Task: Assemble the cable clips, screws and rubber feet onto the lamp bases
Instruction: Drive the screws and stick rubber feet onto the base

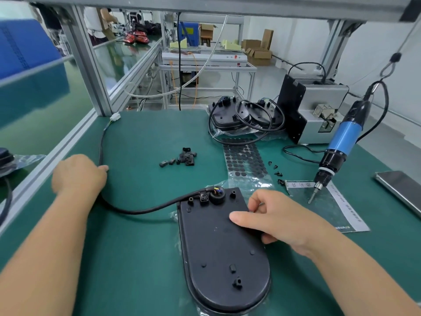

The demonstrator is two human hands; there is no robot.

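The flat black plastic lamp base (pixel 218 242), oblong with a rounded near end, lies underside up on the green tabletop (pixel 141 137), close in front of the person, on a crinkled clear plastic bag. Its black cable (pixel 145 208) leaves a round grommet at the far end, sweeps left under the left wrist and runs away up the tabletop to a small white connector (pixel 115 117). The right hand (pixel 273 221) grips the base's right edge, thumb laid on the upper face and fingers curled around the rim, steadying it. The left hand (pixel 77 174) rests on the tabletop beside the cable with fingers loosely extended, its fingertips touching or just beside the cable; it holds nothing that can be seen. Beyond the base lies a small heap of black plastic cable clips (pixel 185 156), to their right a clear sheet of round black rubber feet (pixel 245 156), and further right a few small black screws (pixel 276 169) scattered loose. A blue-and-black electric screwdriver (pixel 341 147) hangs on its cord to the right, tip just above a printed plastic bag. Two more bases with coiled cables (pixel 246 119) wait at the far edge beside a grey screw feeder box (pixel 319 110). The step in hand looks like positioning the base and laying its cable out; the next move likely calls for reaching forward to the clip heap, picking one clip and seating the cable with it at the far end.
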